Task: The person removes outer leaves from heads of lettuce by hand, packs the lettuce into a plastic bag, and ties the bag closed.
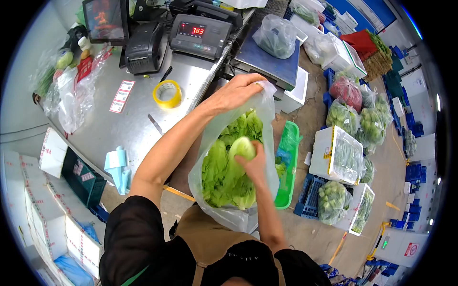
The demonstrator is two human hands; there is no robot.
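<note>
A large clear plastic bag (194, 178) stands open in front of my body, with leafy green lettuce (217, 167) inside. My left hand (237, 93) is closed on the bag's top edge at its far side. Inside the bag's mouth, my right hand (254, 164) grips a head of lettuce (242, 151) with a pale base, its leaves pointing toward me. The right hand is slightly blurred. Just right of the bag is a green basket (290, 167) with some leaves and blue plastic in it.
A metal table (138, 124) on the left bears yellow tape (167, 94), labels (122, 96), a printer (144, 47) and a scale display (200, 35). Beyond the bag, a blue scale platform (257, 62) holds a bagged item (275, 37). Foam boxes (324, 152) and bagged vegetables (371, 125) stand right.
</note>
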